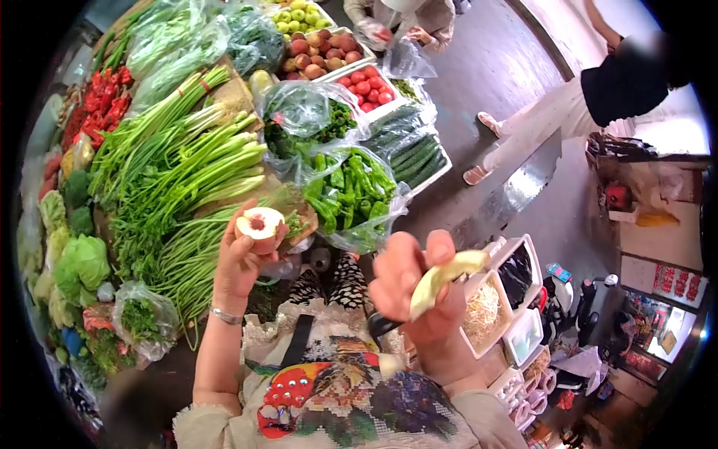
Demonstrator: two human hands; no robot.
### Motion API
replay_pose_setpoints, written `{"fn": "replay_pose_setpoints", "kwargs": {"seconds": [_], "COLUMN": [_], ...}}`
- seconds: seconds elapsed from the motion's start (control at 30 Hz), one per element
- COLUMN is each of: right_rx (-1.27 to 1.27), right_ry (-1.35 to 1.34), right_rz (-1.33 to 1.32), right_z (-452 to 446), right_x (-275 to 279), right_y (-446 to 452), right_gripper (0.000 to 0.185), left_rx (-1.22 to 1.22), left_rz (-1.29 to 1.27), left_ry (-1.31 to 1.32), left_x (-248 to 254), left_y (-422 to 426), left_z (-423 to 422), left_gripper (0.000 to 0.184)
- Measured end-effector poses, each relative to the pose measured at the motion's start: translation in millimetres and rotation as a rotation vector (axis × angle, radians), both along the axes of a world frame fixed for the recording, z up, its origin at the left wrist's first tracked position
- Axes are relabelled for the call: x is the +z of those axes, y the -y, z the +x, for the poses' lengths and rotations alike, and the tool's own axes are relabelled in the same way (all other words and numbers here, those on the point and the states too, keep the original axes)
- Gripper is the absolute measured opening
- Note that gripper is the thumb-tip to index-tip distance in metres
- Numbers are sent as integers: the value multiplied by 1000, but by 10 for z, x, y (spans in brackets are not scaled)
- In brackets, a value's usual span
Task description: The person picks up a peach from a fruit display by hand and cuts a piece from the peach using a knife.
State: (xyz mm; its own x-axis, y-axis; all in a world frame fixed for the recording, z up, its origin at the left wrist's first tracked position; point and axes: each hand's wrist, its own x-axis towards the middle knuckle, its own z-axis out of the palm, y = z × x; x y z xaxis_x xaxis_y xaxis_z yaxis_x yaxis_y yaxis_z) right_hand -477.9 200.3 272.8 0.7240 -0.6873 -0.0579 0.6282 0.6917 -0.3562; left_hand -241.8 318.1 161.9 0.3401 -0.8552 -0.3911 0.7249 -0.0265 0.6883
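Observation:
My left hand [243,258] is closed around a cut peach [259,224], its pale flesh and reddish-brown centre facing up. Close to the camera, my right hand [419,280] pinches a curved, pale yellow-green slice of fruit [446,280] between thumb and fingers. A dark handle [381,325] pokes out at the lower left of that hand; I cannot make out the rest of it. The two hands are apart, in front of the patterned top [336,389]. Bunches of long greens [187,165] lie beyond my left hand.
Bagged green peppers [351,187], cucumbers [415,153], tomatoes [368,88] and peaches [321,54] stand ahead. Bean sprouts [485,313] fill a white box at the right. One person [407,22] is at the top; another person [568,105] stands in the aisle [456,90].

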Motion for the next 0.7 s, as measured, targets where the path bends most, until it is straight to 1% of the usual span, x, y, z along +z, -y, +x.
{"fn": "replay_pose_setpoints", "kwargs": {"seconds": [0.03,0.13,0.17,0.23,0.3,0.37,0.43,0.57,0.63,0.7], "right_rx": [-10,-114,-111,-100,-22,-10,6,33,48,92], "right_ry": [-32,-279,-274,-407,-408,-433,-473,-463,-475,-536], "right_rz": [33,43,68,86,138,145,214,219,228,257], "right_z": [-75,-214,-291,-384,-448,-472,-481,-401,-403,-390], "right_x": [-124,-400,-544,-655,-766,-827,-892,-859,-870,-896], "right_y": [17,-16,-29,-60,-80,-126,-161,-182,-197,-205], "right_gripper": [30,36,37,36,34,32,31,31,33,33], "left_rx": [17,49,72,136,149,130,129,108,108,128], "left_rz": [1,-19,-35,-18,-15,-51,-84,-149,-145,-151], "left_ry": [6,50,68,66,-9,20,31,53,39,37], "left_x": [13,-56,-73,-147,-125,-83,-59,45,23,12], "left_y": [0,-31,-10,-29,-38,-44,-17,36,34,58], "left_z": [4,53,62,116,171,207,223,199,187,181], "left_gripper": [81,77,76,76,81,83,84,87,86,82]}}
